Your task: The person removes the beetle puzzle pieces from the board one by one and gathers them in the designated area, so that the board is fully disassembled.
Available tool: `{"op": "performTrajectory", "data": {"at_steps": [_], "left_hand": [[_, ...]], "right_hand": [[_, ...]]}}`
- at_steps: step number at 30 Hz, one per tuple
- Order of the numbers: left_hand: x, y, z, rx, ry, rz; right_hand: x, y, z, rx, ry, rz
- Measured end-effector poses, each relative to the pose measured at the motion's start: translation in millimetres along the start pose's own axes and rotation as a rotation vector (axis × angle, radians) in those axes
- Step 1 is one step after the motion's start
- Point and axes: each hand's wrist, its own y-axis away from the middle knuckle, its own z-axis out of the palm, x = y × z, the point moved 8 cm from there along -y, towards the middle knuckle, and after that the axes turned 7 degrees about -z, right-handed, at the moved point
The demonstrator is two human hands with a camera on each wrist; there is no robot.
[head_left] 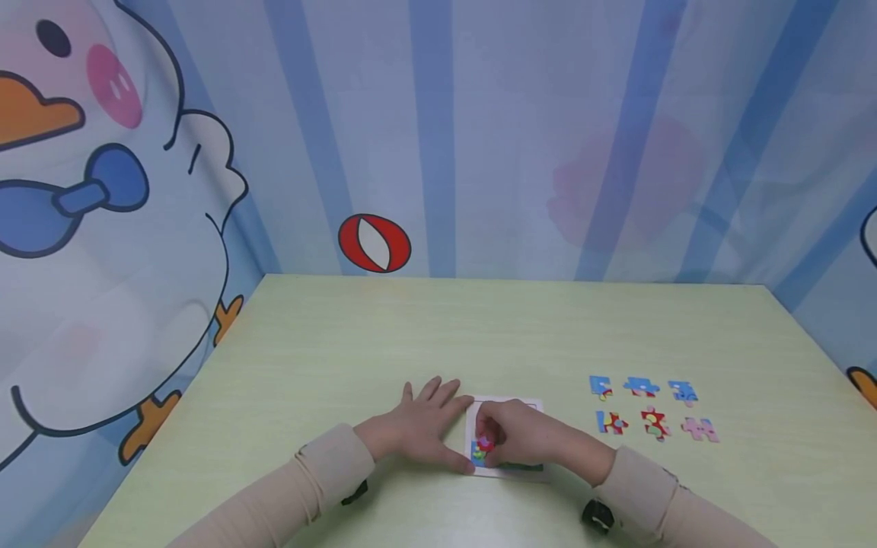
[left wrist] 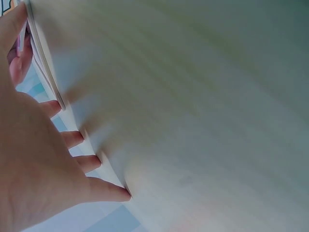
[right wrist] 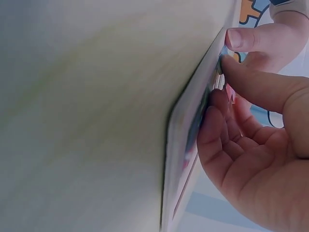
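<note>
Red and green mark the puzzle piece that your right hand seems to pinch between thumb and fingers, at the left near corner of the white-bordered board. Your left hand, fingers spread wide, meets the board's left side; best brace it lightly, match the edges, then press the piece flat.

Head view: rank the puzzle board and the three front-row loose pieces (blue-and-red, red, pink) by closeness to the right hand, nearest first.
1. Puzzle board: directly beneath the right hand.
2. Blue-and-red piece: to the hand's right, left end of the front row.
3. Red piece: middle of that row.
4. Pink piece: right end.
</note>
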Motion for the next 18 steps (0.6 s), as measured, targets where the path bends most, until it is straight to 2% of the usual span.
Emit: {"op": "performTrajectory", "data": {"at_steps": [18], "left_hand": [[0.9, 1.0, -1.5, 0.005, -0.003, -0.001]], "right_hand": [[3.1, 6.1, -8.3, 0.037, -0.091, 0.009]]}}
